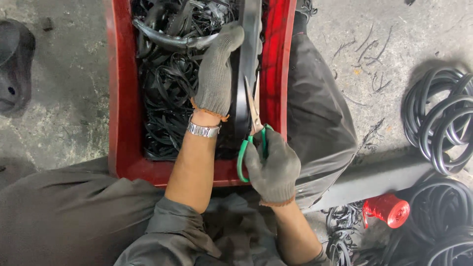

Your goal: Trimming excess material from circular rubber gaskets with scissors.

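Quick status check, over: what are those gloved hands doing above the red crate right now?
Left hand gripping black rubber strip. Right hand working green-handled scissors, blades at the strip's edge. Red crate full of black offcuts beneath; nothing blocking.

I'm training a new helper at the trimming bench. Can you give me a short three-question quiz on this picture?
1. True or false: the right hand holds green-handled scissors.
2. Where does the left hand rest? A) on the red spool B) on the black rubber strip over the red crate C) on the floor
3. Fill in: the left wrist wears a metal ____.

Key: 1 true; 2 B; 3 watch.
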